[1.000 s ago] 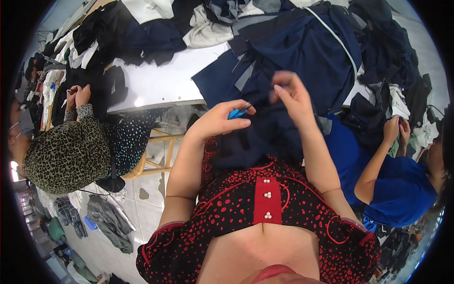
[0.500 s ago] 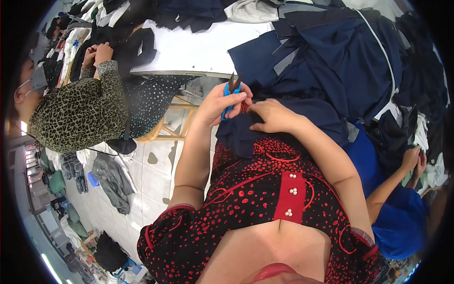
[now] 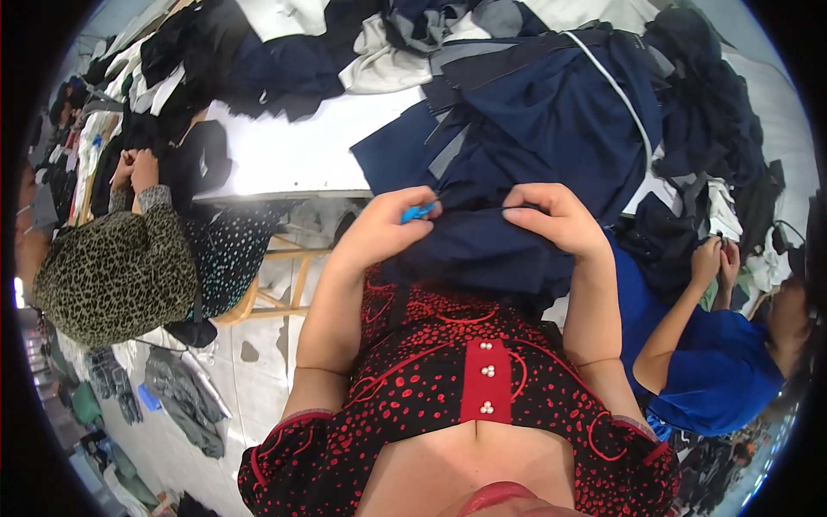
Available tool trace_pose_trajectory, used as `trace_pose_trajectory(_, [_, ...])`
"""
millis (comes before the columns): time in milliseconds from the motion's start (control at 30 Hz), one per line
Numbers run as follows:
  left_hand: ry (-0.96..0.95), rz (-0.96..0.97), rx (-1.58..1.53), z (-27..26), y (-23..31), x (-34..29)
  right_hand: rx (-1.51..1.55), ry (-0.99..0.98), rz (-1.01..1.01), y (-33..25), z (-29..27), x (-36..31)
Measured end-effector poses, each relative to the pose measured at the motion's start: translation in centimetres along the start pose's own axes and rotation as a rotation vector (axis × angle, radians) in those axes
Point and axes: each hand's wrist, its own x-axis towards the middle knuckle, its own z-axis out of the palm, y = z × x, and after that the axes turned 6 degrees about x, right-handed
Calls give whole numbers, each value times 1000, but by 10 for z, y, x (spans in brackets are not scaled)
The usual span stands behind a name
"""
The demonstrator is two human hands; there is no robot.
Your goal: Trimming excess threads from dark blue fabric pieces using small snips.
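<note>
Snips (image 3: 418,213) partly hidden by curled left fingers (image 3: 417,196); right fingers (image 3: 529,197) pinching navy cloth (image 3: 487,250)

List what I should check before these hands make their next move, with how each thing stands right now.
1. Small blue-handled metal snips held in the left hand: ok.
2. Snip blades closed: cannot tell; they are too blurred against the dark fabric.
3. Dark navy fabric piece gripped by the right hand: ok, pinched between thumb and fingers.
4. Fabric piece lying flat: not ok; it hangs in folds before the black-and-red dress.
5. Neighbours' hands out of the way: ok; those of the leopard-print-top wearer and blue-top wearer are well off to either side.
</note>
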Motion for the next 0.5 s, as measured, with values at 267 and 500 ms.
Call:
trace_pose_trajectory(267, [-34,-55,-439,-2,24,-7,-185,-55,-84,12,2,-12])
trace_pose_trajectory(500, [-6,-15,-489,-8,21,-12,62,-116,-93,16,33,2])
